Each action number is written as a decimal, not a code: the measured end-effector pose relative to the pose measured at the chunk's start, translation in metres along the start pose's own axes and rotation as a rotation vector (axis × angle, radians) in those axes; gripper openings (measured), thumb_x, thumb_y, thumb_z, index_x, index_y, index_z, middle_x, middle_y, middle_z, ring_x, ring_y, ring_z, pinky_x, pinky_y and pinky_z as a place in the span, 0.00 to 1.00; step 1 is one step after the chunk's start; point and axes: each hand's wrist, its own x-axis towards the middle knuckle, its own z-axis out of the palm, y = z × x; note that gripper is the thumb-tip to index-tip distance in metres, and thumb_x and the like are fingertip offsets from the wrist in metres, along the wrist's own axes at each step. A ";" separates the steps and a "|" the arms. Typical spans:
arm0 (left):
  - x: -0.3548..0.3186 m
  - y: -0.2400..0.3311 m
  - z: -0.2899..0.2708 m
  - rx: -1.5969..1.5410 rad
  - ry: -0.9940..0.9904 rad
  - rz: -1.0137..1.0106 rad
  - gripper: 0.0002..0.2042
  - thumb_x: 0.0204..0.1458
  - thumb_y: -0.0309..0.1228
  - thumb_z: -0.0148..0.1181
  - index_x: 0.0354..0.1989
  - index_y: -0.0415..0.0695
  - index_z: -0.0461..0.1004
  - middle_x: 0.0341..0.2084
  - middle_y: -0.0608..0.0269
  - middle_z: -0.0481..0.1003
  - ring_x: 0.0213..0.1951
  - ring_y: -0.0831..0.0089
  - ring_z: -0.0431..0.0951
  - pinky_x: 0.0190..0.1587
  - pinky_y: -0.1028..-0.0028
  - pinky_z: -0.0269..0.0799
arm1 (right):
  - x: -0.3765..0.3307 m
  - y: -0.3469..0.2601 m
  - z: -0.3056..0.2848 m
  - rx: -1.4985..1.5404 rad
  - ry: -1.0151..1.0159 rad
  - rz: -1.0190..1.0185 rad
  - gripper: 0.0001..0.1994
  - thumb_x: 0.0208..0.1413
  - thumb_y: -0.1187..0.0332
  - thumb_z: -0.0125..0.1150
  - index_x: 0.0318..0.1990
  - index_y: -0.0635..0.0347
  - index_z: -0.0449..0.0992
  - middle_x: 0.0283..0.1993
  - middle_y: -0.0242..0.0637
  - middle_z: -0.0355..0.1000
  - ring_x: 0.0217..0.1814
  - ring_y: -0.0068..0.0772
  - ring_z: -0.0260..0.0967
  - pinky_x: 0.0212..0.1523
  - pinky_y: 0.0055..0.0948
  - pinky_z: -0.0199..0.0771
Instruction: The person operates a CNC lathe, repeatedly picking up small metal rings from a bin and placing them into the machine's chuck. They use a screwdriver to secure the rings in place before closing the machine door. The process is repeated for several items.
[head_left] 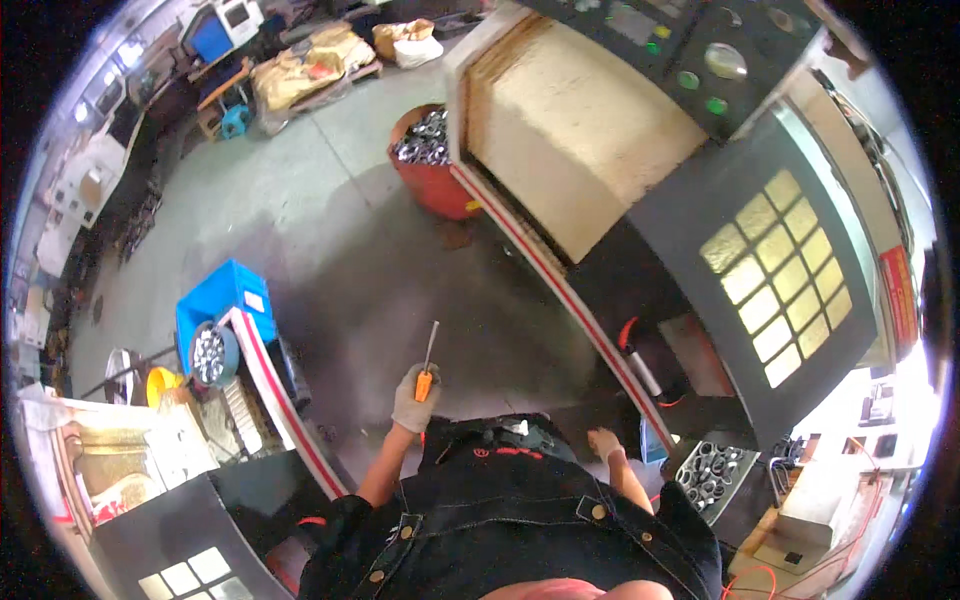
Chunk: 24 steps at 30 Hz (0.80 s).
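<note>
My left hand [411, 402], in a pale work glove, is closed around the orange handle of a screwdriver [426, 385]. Its thin metal shank points up and away from me, above the dark floor. On the other side of my dark apron [520, 480], my right hand [604, 443] hangs low beside the machine. It is small in the picture, and I cannot make out how its fingers are set or whether they hold anything. Nearest to it is a tray of metal rings [712, 472].
Machine with a windowed dark door [690, 230] stands on my right; another machine [165, 525] is at lower left. A blue bin [225, 290] and a round container of metal parts [212, 358] sit on the left. A red drum [430, 188] of metal pieces stands ahead.
</note>
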 end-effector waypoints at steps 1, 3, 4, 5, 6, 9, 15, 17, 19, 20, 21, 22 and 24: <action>0.006 0.008 0.018 -0.012 -0.046 0.008 0.14 0.45 0.19 0.54 0.43 0.40 0.70 0.32 0.65 0.73 0.36 0.76 0.74 0.42 0.76 0.70 | -0.015 0.005 0.009 0.281 0.106 0.327 0.09 0.52 0.65 0.51 0.36 0.58 0.74 0.30 0.43 0.73 0.35 0.43 0.73 0.33 0.36 0.71; 0.010 -0.008 0.057 0.003 -0.121 0.083 0.15 0.46 0.19 0.54 0.45 0.41 0.69 0.35 0.64 0.73 0.38 0.77 0.73 0.43 0.76 0.70 | -0.036 0.005 -0.003 1.240 0.147 0.837 0.11 0.50 0.63 0.53 0.34 0.61 0.74 0.24 0.38 0.69 0.26 0.34 0.68 0.26 0.31 0.65; 0.006 0.004 0.090 -0.059 -0.166 0.069 0.16 0.46 0.19 0.54 0.46 0.41 0.69 0.36 0.64 0.73 0.39 0.77 0.74 0.43 0.76 0.70 | -0.061 0.028 0.014 1.547 0.360 0.847 0.04 0.52 0.66 0.55 0.34 0.52 0.74 0.24 0.33 0.69 0.21 0.29 0.66 0.19 0.29 0.64; 0.001 0.014 0.118 -0.107 -0.194 0.060 0.16 0.46 0.19 0.54 0.46 0.41 0.68 0.37 0.64 0.73 0.40 0.77 0.74 0.44 0.76 0.70 | -0.070 0.049 0.022 1.583 0.425 0.892 0.03 0.50 0.70 0.57 0.33 0.51 0.74 0.24 0.32 0.69 0.20 0.27 0.66 0.18 0.27 0.63; -0.004 0.008 0.142 -0.232 -0.228 -0.023 0.18 0.46 0.18 0.55 0.47 0.41 0.68 0.38 0.64 0.73 0.40 0.77 0.74 0.44 0.76 0.71 | -0.075 0.055 0.021 1.635 0.469 0.894 0.03 0.50 0.69 0.57 0.32 0.52 0.74 0.23 0.34 0.69 0.19 0.29 0.66 0.18 0.28 0.64; -0.025 -0.001 0.214 -0.147 -0.266 0.024 0.18 0.44 0.19 0.59 0.46 0.42 0.70 0.38 0.64 0.74 0.40 0.75 0.74 0.45 0.75 0.71 | -0.110 0.141 0.043 0.004 0.590 0.295 0.06 0.47 0.66 0.57 0.28 0.58 0.73 0.20 0.41 0.68 0.21 0.32 0.68 0.22 0.32 0.68; -0.037 0.012 0.296 0.107 -0.456 0.177 0.18 0.42 0.20 0.59 0.45 0.43 0.71 0.37 0.59 0.75 0.41 0.65 0.76 0.46 0.70 0.70 | -0.127 0.089 -0.109 1.132 0.794 0.768 0.18 0.53 0.55 0.54 0.39 0.63 0.75 0.29 0.51 0.73 0.31 0.41 0.71 0.35 0.37 0.67; -0.038 0.062 0.317 0.193 -0.507 0.340 0.18 0.41 0.20 0.59 0.44 0.43 0.71 0.35 0.59 0.75 0.39 0.66 0.76 0.44 0.71 0.71 | -0.152 0.066 -0.166 0.983 0.845 0.796 0.17 0.52 0.56 0.56 0.39 0.63 0.75 0.31 0.52 0.73 0.33 0.47 0.72 0.35 0.37 0.68; -0.033 0.059 0.328 0.221 -0.560 0.365 0.17 0.42 0.20 0.59 0.44 0.42 0.72 0.34 0.60 0.75 0.37 0.68 0.76 0.42 0.72 0.72 | -0.164 0.044 -0.199 0.983 0.926 0.822 0.14 0.52 0.60 0.58 0.37 0.63 0.75 0.31 0.53 0.73 0.33 0.52 0.71 0.35 0.39 0.68; -0.032 0.069 0.336 0.150 -0.599 0.400 0.16 0.43 0.19 0.58 0.43 0.43 0.72 0.33 0.61 0.75 0.36 0.70 0.76 0.40 0.72 0.72 | -0.165 0.042 -0.193 0.940 1.019 0.808 0.13 0.52 0.61 0.58 0.36 0.63 0.75 0.31 0.54 0.72 0.34 0.53 0.71 0.34 0.39 0.69; -0.028 0.066 0.342 0.137 -0.647 0.377 0.15 0.43 0.19 0.58 0.42 0.43 0.72 0.33 0.61 0.75 0.36 0.71 0.76 0.40 0.73 0.72 | -0.164 0.044 -0.184 0.886 1.106 0.786 0.12 0.51 0.62 0.58 0.35 0.63 0.75 0.31 0.54 0.72 0.34 0.54 0.71 0.34 0.39 0.69; -0.019 0.057 0.346 0.127 -0.691 0.353 0.15 0.43 0.19 0.58 0.42 0.43 0.72 0.33 0.61 0.75 0.36 0.71 0.76 0.40 0.73 0.72 | -0.163 0.048 -0.175 1.007 1.115 0.851 0.11 0.52 0.63 0.58 0.35 0.63 0.75 0.32 0.54 0.72 0.35 0.54 0.72 0.36 0.40 0.70; -0.011 0.050 0.352 0.127 -0.738 0.243 0.15 0.43 0.20 0.59 0.42 0.44 0.72 0.33 0.61 0.75 0.36 0.71 0.76 0.40 0.73 0.72 | -0.180 0.056 -0.170 0.821 1.206 0.912 0.11 0.52 0.64 0.57 0.37 0.62 0.77 0.36 0.49 0.74 0.40 0.50 0.72 0.42 0.37 0.71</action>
